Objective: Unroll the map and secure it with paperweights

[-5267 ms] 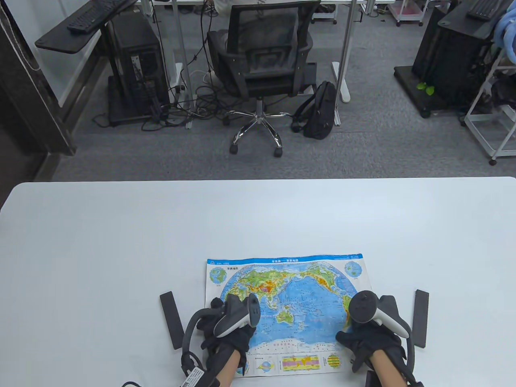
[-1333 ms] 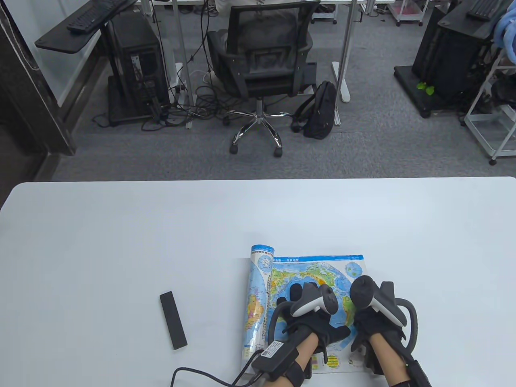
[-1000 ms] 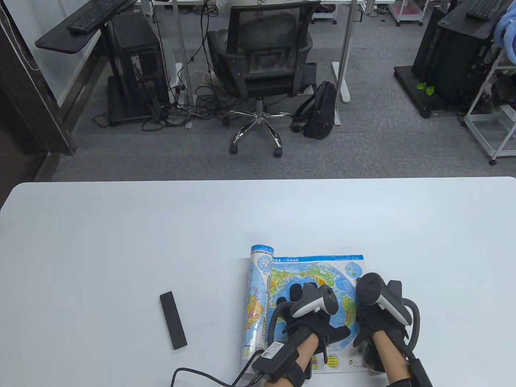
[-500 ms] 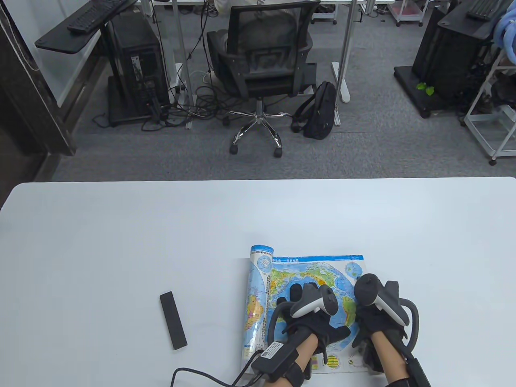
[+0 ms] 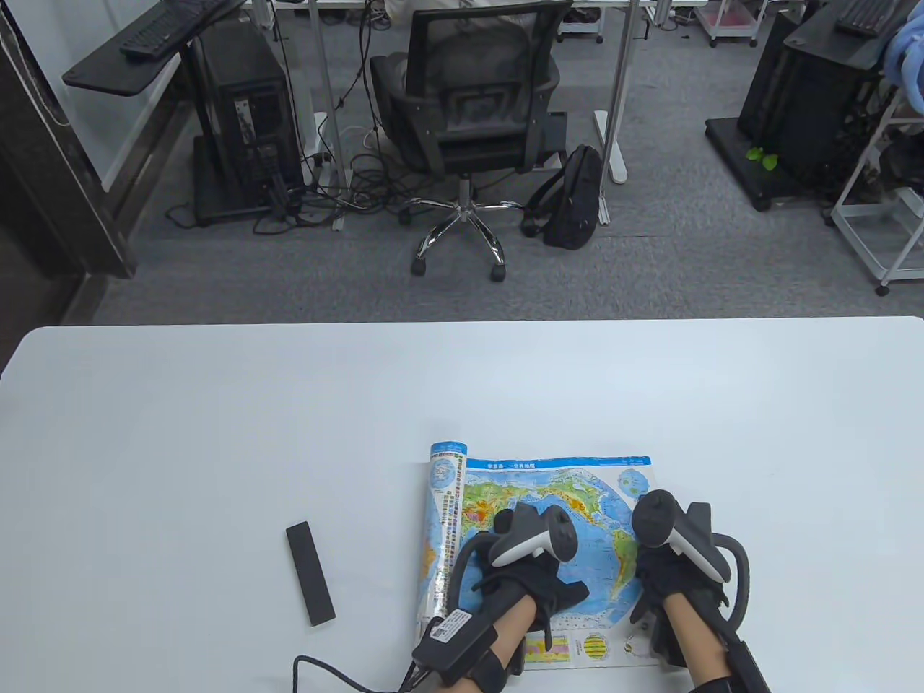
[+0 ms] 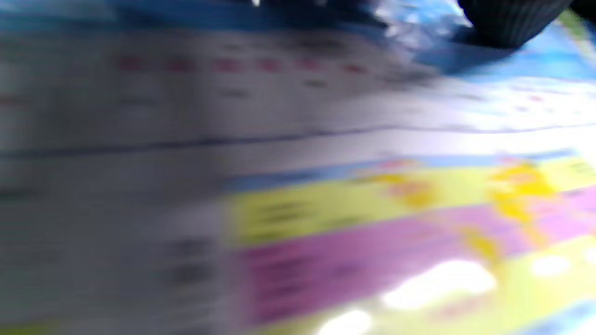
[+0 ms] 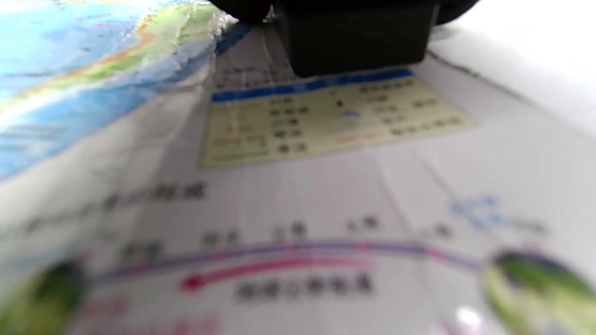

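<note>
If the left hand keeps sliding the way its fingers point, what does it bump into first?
Probably the rolled-up part of the map. The left hand rests on the flat, open part, fingers aimed up and to the left, and the roll lies just beyond them. The black paperweight sits farther left, off that line.

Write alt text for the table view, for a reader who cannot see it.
Two gloved hands rest on a partly unrolled world map on a white table: the left hand beside the rolled left end, the right hand at the map's right edge. A black paperweight bar lies on the table left of the map.
</note>
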Available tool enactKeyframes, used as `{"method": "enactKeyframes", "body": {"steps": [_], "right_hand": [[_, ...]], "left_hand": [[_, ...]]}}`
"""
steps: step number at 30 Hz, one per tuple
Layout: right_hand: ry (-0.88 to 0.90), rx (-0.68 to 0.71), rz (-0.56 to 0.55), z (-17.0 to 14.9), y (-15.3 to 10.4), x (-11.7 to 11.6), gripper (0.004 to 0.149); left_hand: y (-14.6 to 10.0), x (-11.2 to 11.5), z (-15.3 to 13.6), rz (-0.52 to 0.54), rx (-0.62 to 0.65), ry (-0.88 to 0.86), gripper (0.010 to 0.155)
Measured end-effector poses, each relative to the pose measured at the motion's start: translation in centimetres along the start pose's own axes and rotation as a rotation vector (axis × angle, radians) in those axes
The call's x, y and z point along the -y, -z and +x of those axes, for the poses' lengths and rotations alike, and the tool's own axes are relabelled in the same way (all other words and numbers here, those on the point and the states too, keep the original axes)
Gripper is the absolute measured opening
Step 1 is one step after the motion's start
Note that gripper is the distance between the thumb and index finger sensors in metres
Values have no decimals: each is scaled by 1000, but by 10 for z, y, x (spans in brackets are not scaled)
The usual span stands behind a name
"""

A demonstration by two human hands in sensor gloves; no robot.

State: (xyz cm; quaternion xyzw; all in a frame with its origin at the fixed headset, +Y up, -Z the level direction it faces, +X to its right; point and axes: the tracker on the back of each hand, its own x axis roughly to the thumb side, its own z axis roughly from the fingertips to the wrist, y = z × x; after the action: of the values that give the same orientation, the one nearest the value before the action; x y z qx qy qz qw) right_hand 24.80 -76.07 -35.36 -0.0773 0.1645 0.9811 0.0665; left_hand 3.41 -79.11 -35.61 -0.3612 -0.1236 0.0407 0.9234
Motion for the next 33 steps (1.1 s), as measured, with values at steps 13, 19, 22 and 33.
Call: {"method": "enactKeyframes", "body": {"steps": [13, 19, 22, 33], "right_hand": [[-25, -7, 3, 2, 0, 1, 54], [-38, -12, 6, 3, 0, 1, 54], [-55, -18, 8, 5, 0, 1, 54], [-285, -95, 58, 37, 0, 6, 57]], "left_hand": [[-39, 3, -110, 26, -131, -20, 91], [-50, -1, -139, 42, -172, -15, 91], [-55, 0, -155, 49, -164, -30, 89], [-59, -2, -176, 156, -13, -60, 77]]}}
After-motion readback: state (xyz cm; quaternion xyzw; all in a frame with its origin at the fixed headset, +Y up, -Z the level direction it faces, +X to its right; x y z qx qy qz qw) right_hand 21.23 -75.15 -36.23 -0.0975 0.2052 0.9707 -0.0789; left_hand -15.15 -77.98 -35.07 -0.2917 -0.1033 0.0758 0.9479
